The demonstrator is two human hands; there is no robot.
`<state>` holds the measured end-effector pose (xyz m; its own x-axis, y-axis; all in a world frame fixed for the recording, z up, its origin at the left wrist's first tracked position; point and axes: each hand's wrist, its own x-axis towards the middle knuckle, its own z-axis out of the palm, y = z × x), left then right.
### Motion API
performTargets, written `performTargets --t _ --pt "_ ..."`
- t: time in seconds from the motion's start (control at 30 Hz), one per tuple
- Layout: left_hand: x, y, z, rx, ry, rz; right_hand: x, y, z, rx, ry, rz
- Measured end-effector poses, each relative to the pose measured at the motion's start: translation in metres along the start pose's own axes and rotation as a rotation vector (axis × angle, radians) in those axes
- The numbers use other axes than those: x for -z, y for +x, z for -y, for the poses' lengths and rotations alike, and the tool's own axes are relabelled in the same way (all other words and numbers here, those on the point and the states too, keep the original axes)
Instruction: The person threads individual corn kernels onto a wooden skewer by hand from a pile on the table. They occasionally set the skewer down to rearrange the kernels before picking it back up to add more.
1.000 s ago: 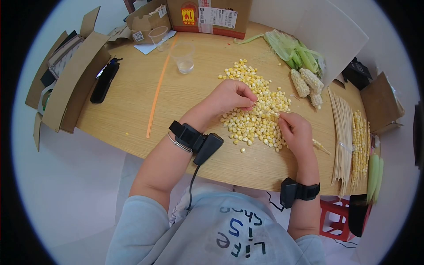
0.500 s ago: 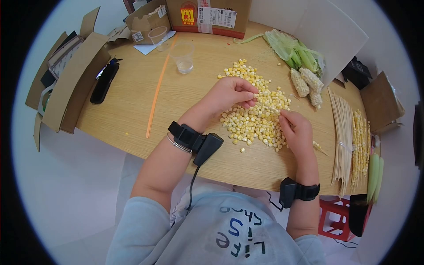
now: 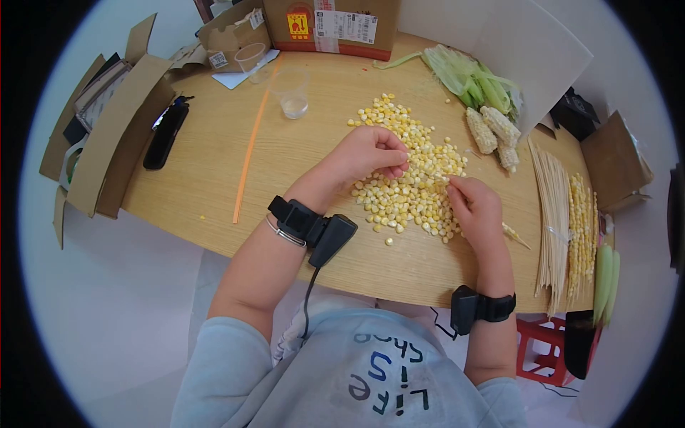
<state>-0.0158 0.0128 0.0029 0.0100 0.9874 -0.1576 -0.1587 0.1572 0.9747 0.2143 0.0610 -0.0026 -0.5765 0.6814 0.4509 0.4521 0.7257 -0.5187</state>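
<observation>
Yellow kernels, skewer in the works

Wooden tabletop (image 3: 214,171) spread with loose corn kernels (image 3: 410,189) at centre. Left hand (image 3: 367,153) curled over the pile's far-left edge, fingertips now pinched on one kernel, drawn in from a second ago. Right hand (image 3: 474,207) closed around a thin skewer (image 3: 515,234), near-right of the pile, barely shifted. Stripped cobs (image 3: 492,132) far right; skewer bundle (image 3: 551,214) beyond.

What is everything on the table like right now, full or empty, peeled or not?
Corn kernels: loose, piled on the table.
Corn cobs: husked, lying flat.
Plastic cup: upright, nearly empty.
Skewered corn: threaded, lying in rows.
Left hand: fingers pinched over the pile.
Right hand: closed on a skewer.
</observation>
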Motion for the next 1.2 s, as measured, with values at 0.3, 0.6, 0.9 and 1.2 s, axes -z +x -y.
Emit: performTargets --t 0.3,0.6,0.9,1.2 --pt "0.0 0.001 0.002 -0.022 0.048 0.039 0.001 0.001 0.002 -0.013 -0.021 0.026" --pt "-0.004 0.001 0.002 -0.06 0.072 -0.034 0.0 0.0 0.004 -0.054 0.008 0.02" --pt "0.006 0.006 0.004 -0.101 -0.264 -0.145 0.005 0.0 -0.002 -0.112 -0.014 0.029" --pt "0.018 0.007 0.004 -0.14 -0.379 -0.343 0.017 -0.001 0.0 0.016 -0.231 -0.016"
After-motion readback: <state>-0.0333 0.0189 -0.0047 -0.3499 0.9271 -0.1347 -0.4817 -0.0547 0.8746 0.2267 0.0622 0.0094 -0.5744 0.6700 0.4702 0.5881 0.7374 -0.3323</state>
